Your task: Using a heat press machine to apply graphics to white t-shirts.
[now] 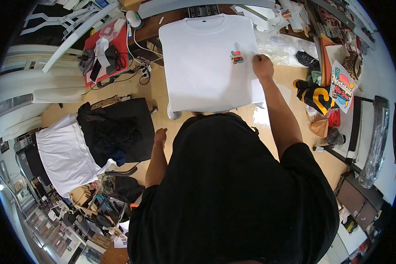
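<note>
A white T-shirt lies spread in front of me, its collar at the far end and its lower edge draped toward me. On its right chest area sits a small colourful print. My right hand is at the shirt's right side, just beside the print, with fingers curled and pressed together. Whatever they may pinch is too small to make out. My left hand hangs low at my left side, away from the shirt, next to a dark chair-like surface. Its fingers are mostly hidden.
To the left, black cloth and a white garment lie on a support. A red-topped stand holds cables and a phone. At right are clear plastic bags, a printed sheet and a wrapped roll.
</note>
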The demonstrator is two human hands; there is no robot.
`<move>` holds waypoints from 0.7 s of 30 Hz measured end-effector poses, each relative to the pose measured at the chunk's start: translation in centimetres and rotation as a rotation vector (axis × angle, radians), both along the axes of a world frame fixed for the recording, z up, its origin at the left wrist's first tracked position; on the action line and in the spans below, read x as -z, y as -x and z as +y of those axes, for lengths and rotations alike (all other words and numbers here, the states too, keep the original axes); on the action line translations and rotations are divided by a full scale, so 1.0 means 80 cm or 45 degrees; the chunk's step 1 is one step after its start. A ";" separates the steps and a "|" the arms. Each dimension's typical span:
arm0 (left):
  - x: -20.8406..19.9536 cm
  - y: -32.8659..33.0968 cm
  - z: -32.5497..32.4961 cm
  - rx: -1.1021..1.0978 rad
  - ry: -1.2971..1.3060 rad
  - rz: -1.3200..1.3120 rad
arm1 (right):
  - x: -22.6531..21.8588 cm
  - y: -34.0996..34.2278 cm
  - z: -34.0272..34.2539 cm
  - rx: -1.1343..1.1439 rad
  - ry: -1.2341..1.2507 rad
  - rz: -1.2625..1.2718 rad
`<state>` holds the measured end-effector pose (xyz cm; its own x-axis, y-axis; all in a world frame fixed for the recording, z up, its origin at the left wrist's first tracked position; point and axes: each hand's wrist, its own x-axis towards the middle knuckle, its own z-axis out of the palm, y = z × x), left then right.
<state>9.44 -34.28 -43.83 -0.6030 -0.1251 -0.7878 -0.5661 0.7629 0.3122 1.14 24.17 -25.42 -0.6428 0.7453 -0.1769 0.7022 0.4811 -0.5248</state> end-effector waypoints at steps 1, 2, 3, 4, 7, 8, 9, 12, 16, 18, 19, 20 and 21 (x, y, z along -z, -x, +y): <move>-0.022 0.014 0.029 -0.261 -0.137 0.025 | 0.025 -0.011 0.028 0.050 0.001 0.053; -0.045 0.023 0.053 -0.536 -0.263 0.047 | 0.045 -0.022 0.055 0.069 -0.004 0.051; -0.058 0.025 0.068 -0.529 -0.260 0.048 | 0.059 -0.030 0.077 0.136 0.003 0.029; -0.068 0.025 0.080 -0.520 -0.433 0.197 | 0.069 -0.037 0.093 0.194 0.012 0.009; -0.117 0.049 0.118 -0.238 -0.627 0.321 | 0.104 -0.082 0.124 0.505 0.391 0.036; -0.134 0.062 0.135 0.054 -0.670 0.280 | 0.139 -0.119 0.156 0.566 0.370 -0.088; -0.124 0.083 0.161 0.217 -0.731 0.202 | 0.185 -0.213 0.219 0.661 0.305 -0.063; -0.136 0.071 0.138 0.259 -0.440 0.063 | 0.155 -0.220 0.102 0.368 -0.250 -1.031; -0.139 0.061 0.103 0.236 -0.442 -0.032 | 0.102 -0.254 0.066 -0.707 0.069 -1.351; -0.189 0.052 0.078 -0.024 -0.661 -0.175 | 0.115 -0.254 0.041 -1.534 0.178 -1.093; -0.200 0.044 0.052 -0.134 -0.792 -0.200 | 0.086 -0.228 0.021 -2.100 0.260 -0.333; -0.224 0.039 0.059 -0.140 -0.791 -0.192 | 0.028 -0.197 -0.025 -1.616 0.626 -0.586; -0.275 0.040 0.082 -0.211 -0.946 -0.048 | -0.083 -0.166 -0.063 -1.428 0.938 -0.351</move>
<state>6.20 -27.73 -21.85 -0.5937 0.3595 -0.7199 -0.6752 0.2642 0.6887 14.42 19.16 -18.78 -0.7132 -0.4687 -0.5212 0.2466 0.5282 -0.8125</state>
